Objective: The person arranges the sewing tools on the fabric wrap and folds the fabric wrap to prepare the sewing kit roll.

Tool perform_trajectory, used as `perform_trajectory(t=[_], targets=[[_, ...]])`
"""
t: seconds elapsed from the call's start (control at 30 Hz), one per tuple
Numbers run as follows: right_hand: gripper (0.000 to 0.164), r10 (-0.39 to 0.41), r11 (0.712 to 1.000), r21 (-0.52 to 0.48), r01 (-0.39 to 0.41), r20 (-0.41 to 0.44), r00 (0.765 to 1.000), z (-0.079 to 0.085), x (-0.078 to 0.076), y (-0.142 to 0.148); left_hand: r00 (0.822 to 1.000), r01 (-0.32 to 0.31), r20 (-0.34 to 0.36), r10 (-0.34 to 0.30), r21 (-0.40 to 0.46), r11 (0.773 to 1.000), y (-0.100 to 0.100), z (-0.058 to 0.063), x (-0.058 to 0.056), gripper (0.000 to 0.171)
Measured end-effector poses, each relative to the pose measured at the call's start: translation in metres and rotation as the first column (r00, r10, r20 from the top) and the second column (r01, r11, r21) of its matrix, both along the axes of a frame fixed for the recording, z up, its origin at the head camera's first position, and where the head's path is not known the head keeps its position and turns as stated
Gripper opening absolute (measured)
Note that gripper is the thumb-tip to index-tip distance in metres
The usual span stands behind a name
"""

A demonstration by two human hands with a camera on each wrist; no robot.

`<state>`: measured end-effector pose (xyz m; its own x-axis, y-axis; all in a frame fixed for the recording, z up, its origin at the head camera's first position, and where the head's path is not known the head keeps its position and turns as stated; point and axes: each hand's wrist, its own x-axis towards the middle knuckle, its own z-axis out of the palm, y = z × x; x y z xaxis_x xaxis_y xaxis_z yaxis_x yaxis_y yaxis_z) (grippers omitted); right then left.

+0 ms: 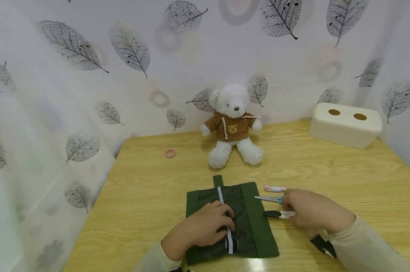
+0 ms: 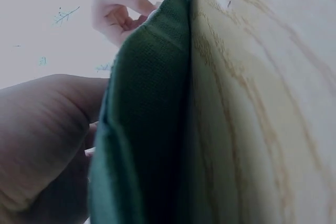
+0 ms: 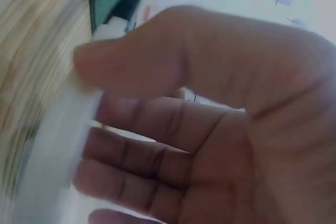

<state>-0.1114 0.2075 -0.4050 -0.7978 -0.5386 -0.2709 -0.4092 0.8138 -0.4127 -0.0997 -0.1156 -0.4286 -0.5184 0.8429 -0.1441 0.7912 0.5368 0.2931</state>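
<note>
My left hand (image 1: 210, 224) rests on a dark green fabric tool roll (image 1: 267, 236), its fingers loosely bent across the white elastic strap (image 1: 220, 194). Under that strap's near end sits a black thread spool (image 1: 231, 244). Right of the roll, my right hand (image 1: 308, 209) pinches a white, stick-shaped tool with a black end (image 1: 279, 214) between thumb and fingers; its exact kind is unclear. The same tool (image 3: 58, 135) is blurred in the right wrist view. Small scissors with blue on the handle (image 1: 269, 198) point at the roll, their rear hidden behind the right hand.
A pink-and-white small bundle (image 1: 274, 188) lies beyond the scissors. A white teddy bear (image 1: 233, 128) in a brown hoodie sits at the back. Left of it is a pink ring (image 1: 170, 153); a cream box with two holes (image 1: 346, 126) stands back right on the wooden table (image 1: 144, 189).
</note>
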Motion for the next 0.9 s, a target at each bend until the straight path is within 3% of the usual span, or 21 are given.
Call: perform_trajectory(t=[0.1,0.3,0.53,0.9], targets=[[0.020,0.043,0.999,-0.022,-0.044,-0.044,0.998,0.002,0.000,-0.004,1.000,-0.008,-0.006,0.008,0.010,1.000,-0.002,-0.002,0.000,0.016],[0.025,0.045,0.998,-0.038,-0.049,-0.089,0.995,0.007,0.003,-0.014,1.000,-0.025,0.005,0.025,0.032,0.999,-0.004,-0.003,0.000,0.014],[0.026,0.062,0.997,-0.053,-0.064,-0.030,0.998,0.003,0.005,-0.028,0.999,-0.042,0.019,0.041,0.027,0.999,-0.006,-0.003,0.000,0.012],[0.029,0.169,0.981,-0.081,-0.174,-0.068,0.983,-0.004,0.011,-0.046,1.000,-0.012,0.005,0.012,0.032,0.999,-0.002,-0.006,-0.002,0.011]])
